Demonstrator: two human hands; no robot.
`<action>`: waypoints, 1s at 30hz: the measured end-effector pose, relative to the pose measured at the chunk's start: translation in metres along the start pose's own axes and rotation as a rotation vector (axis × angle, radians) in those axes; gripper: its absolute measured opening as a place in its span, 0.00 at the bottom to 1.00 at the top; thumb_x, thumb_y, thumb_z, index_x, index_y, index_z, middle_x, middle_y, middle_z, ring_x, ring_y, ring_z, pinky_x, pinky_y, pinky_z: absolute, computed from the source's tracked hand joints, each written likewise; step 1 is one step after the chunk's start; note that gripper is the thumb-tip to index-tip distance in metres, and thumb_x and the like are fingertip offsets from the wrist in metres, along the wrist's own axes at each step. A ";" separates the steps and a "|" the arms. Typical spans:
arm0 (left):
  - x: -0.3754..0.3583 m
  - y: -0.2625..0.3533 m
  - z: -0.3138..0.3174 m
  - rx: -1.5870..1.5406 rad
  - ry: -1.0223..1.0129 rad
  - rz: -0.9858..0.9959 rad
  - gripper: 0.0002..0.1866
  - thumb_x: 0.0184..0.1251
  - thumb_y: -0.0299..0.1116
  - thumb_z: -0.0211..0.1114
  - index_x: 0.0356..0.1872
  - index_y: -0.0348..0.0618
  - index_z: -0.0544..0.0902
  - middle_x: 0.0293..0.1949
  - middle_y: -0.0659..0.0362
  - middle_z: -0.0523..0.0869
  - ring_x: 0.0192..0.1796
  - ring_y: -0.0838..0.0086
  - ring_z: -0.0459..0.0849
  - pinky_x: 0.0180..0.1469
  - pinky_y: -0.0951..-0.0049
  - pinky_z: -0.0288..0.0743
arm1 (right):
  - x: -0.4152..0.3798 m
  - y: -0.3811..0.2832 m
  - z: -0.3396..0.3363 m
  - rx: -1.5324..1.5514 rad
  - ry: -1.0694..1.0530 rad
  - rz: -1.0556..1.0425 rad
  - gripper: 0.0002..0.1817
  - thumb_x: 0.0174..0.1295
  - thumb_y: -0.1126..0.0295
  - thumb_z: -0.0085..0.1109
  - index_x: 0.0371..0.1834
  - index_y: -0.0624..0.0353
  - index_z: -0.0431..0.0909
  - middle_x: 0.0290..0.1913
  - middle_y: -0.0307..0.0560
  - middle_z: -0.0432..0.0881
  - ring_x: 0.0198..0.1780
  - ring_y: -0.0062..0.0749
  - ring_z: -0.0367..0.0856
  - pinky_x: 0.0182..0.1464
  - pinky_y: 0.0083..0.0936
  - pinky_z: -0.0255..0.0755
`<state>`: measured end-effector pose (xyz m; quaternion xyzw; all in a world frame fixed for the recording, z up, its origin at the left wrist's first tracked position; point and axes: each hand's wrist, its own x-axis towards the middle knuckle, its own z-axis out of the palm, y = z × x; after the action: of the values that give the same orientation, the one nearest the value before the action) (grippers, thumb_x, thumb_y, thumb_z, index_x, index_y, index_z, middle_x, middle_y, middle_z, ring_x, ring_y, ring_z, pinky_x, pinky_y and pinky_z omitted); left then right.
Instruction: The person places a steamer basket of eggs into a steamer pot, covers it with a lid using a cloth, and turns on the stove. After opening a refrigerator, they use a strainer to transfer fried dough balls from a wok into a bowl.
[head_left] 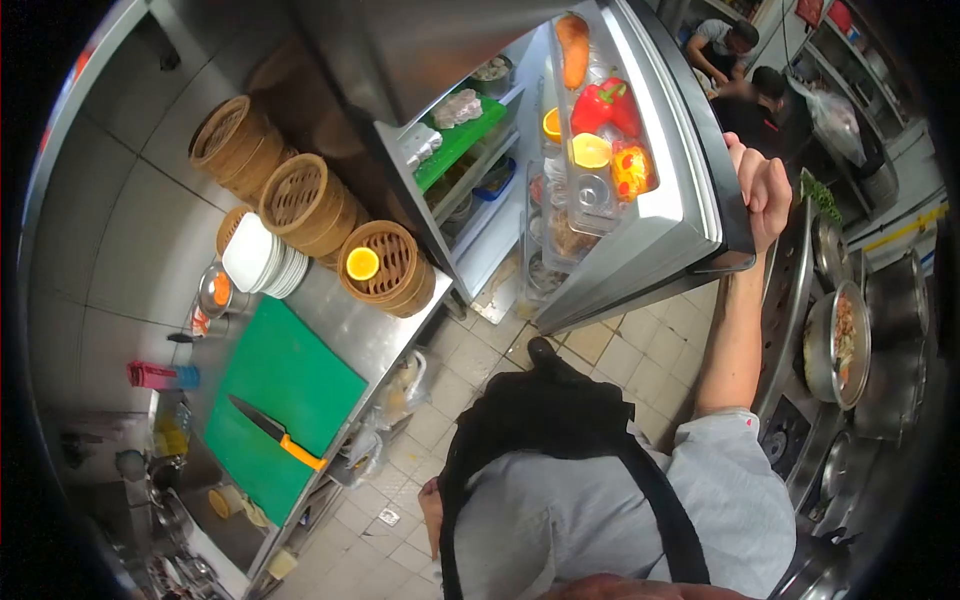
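My right hand [758, 190] is up at the right, its fingers curled round the outer edge of the refrigerator door [690, 160], which stands open. In the door's clear bins are a carrot-like orange vegetable [573, 50], a red bell pepper [603, 105], a cut lemon half [591, 151] and a wrapped yellow-orange item [631, 172]. Inside the refrigerator, a green board [462, 143] carries plastic-wrapped food [457, 108]. My left hand [430, 505] hangs low beside the black apron [540, 415], mostly hidden, and its fingers cannot be made out.
On the steel counter at left lie a green cutting board [285, 370], an orange-handled knife [270, 427], stacked white plates [255, 255] and bamboo steamers [310, 205]; an orange half [362, 264] tops one. A stove with a food-filled pan [838, 345] runs along the right. Two people are beyond the door.
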<state>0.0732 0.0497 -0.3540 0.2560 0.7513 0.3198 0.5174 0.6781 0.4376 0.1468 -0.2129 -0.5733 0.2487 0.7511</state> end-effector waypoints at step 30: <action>-0.102 -0.145 0.089 -0.009 0.118 -0.040 0.12 0.78 0.41 0.63 0.45 0.43 0.86 0.30 0.65 0.81 0.27 0.80 0.77 0.26 0.77 0.69 | -0.001 -0.007 -0.114 0.383 0.016 0.185 0.28 0.78 0.57 0.39 0.14 0.47 0.61 0.25 0.41 0.70 0.54 0.38 0.76 0.83 0.50 0.49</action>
<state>0.1832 -0.1008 -0.4227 0.2192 0.7842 0.3273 0.4795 0.7887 0.4279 0.1218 -0.1201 -0.4875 0.4193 0.7563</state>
